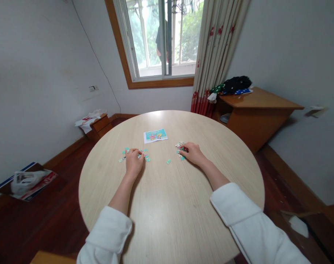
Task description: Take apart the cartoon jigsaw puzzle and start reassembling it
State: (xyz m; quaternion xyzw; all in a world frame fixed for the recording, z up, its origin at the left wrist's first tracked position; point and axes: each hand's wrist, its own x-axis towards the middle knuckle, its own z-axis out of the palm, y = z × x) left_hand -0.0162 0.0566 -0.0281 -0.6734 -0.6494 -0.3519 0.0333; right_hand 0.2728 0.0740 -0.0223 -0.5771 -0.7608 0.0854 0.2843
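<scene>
On a round pale wooden table (169, 205) lie several small teal puzzle pieces in two loose groups. My left hand (134, 161) rests on the left group (146, 157), fingers curled down onto the pieces. My right hand (193, 153) lies on the right group (180, 145), fingers bent over the pieces. One single piece (168, 161) sits between the hands. Beyond them a small colourful picture card (155, 135) lies flat. Both arms wear white sleeves.
A wooden desk (254, 110) with dark clothing on top stands at the right by a curtain (219, 55). A window (161, 36) is behind the table. A plastic bag (24, 181) and a small wooden box (101, 124) lie on the floor at left.
</scene>
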